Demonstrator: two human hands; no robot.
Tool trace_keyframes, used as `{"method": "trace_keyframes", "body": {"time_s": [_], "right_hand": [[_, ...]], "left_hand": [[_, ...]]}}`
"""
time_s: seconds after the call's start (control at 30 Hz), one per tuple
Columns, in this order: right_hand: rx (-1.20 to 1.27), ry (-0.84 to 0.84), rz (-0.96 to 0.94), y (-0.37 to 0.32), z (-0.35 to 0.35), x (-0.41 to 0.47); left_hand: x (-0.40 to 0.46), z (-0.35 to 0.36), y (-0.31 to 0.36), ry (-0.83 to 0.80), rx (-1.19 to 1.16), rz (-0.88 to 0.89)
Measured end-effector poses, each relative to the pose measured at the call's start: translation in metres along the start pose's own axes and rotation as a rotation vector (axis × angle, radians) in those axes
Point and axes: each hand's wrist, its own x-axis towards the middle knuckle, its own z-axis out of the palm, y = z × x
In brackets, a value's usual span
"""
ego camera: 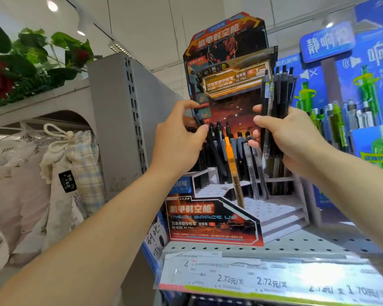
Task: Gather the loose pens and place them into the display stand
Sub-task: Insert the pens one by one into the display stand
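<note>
Partly done, by the look of it: display stand (pixel 217 217) at centre already stocked along its back rows with black pens (pixel 215 149) plus one orange pen (pixel 231 164) leaning forward; front holes mostly bare. Right hand (pixel 296 138), at 2 o'clock, wrapped round a bundle of loose pens (pixel 274 102) yet to go in. Left hand (pixel 179 138), at 10 o'clock, pinching a single black pen (pixel 197 120) above the stand's left rear slots.

pens (pixel 234 164) in display stand (pixel 215 219), on shelf (pixel 296 245)
</note>
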Motion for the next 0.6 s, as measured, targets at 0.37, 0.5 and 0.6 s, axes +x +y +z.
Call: {"method": "trace_keyframes", "body": {"time_s": [0.37,0.5,0.6], "right_hand": [[-0.057,-0.076,-0.014,0.0020,0.0038,-0.0052],[-0.079,-0.094,-0.024,0.0044,0.0053,-0.0084],[-0.066,-0.086,-0.018,0.0050,0.0052,-0.0072]], "left_hand": [[-0.0052,0.0077,-0.0040,-0.032,0.153,0.072],[-0.0080,0.0071,-0.0062,0.049,0.198,0.094],[-0.0084,0.0071,-0.0048,0.025,0.113,0.103]]}}
